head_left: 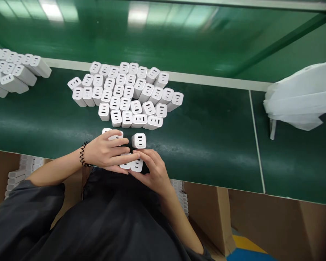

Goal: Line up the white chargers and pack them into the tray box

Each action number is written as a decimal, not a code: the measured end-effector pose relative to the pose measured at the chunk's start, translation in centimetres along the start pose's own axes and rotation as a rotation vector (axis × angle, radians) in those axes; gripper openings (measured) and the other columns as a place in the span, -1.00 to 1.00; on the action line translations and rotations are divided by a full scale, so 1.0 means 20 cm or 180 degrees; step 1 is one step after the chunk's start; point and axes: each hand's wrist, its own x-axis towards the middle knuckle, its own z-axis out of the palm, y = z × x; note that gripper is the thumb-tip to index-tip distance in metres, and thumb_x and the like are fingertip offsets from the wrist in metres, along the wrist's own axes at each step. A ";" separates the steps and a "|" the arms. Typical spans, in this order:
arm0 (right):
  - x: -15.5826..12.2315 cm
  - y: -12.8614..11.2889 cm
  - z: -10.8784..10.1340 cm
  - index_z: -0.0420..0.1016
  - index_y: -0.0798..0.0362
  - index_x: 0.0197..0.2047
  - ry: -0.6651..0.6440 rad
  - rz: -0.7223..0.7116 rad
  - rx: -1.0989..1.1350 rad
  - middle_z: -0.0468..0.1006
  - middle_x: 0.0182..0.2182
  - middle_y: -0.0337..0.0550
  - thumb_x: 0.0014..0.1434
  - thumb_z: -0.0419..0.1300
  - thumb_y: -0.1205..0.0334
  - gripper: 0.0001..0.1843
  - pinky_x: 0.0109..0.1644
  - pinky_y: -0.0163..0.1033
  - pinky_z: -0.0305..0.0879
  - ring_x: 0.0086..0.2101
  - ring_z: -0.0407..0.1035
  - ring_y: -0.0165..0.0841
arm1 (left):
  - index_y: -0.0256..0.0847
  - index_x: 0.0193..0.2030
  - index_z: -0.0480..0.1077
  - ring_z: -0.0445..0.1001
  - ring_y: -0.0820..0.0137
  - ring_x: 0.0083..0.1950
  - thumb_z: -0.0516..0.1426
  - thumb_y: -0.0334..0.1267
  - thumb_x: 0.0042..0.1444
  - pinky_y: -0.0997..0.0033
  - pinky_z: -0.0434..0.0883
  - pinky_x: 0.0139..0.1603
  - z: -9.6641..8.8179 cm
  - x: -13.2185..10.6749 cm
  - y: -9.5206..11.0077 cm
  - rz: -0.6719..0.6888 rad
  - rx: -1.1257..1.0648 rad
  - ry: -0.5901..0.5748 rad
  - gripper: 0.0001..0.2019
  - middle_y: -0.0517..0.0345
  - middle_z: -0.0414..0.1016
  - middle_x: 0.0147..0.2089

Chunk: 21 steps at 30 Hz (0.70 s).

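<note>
Bench observation. The left hand [105, 150] and right hand [153, 172] are meeting at the near edge of the dark green bench [220, 145]. Together they are gripping a pair of small white plastic charger cubes [136, 166], lying side by side with their three-slot faces up.

The left fingers [126, 156] are pressing down over the top of the pair, with the thumb underneath. The right fingers [149, 156] are curling round its right side, clamped on it.

A further white three-slot cube [112, 136] is sitting partly under the left knuckles. A single upright white cube [138, 140] is standing free, just beyond the hands. A black coiled band [83, 154] is circling the left wrist.

Further back, a packed cluster of matching white cubes [127, 94] is standing on the bench. A second white cluster [11, 70] is lying far left, and a crumpled white plastic bag [301, 96] is resting far right.
</note>
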 end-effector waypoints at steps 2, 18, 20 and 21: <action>0.00 0.00 0.00 0.23 -0.12 0.28 0.0011 -0.0016 -0.0042 0.55 -0.05 -0.04 0.17 0.33 0.19 -0.35 -0.12 -0.01 0.44 -0.14 0.48 -0.14 | -0.10 0.00 0.46 0.50 0.32 -0.13 0.14 0.21 0.18 0.21 0.37 0.01 0.00 0.00 0.00 -0.0009 0.0027 0.0014 -0.54 0.21 0.58 -0.32; 0.00 -0.01 -0.06 0.32 -0.12 0.23 0.0234 0.0088 0.0593 0.52 -0.07 -0.02 0.15 0.33 0.10 -0.41 -0.10 0.06 0.47 -0.12 0.46 -0.11 | -0.10 0.06 0.44 0.51 0.34 -0.15 0.11 0.26 0.17 0.22 0.35 0.01 0.01 0.00 -0.01 -0.0096 -0.0176 -0.0042 -0.47 0.22 0.58 -0.33; 0.00 0.00 -0.07 0.35 -0.10 0.20 0.0285 0.0098 0.0721 0.52 -0.09 -0.03 0.17 0.30 0.15 -0.47 -0.12 0.04 0.47 -0.14 0.45 -0.13 | -0.11 0.05 0.43 0.52 0.35 -0.16 0.12 0.27 0.16 0.23 0.36 0.00 0.00 0.00 -0.01 -0.0096 -0.0181 -0.0055 -0.46 0.23 0.59 -0.33; 0.00 0.00 -0.07 0.36 -0.09 0.19 0.0300 0.0098 0.0779 0.52 -0.10 -0.03 0.17 0.28 0.18 -0.48 -0.13 0.03 0.46 -0.15 0.45 -0.14 | -0.12 0.04 0.43 0.52 0.35 -0.16 0.12 0.27 0.16 0.23 0.36 -0.01 0.00 0.01 -0.01 -0.0095 -0.0178 -0.0062 -0.46 0.23 0.60 -0.33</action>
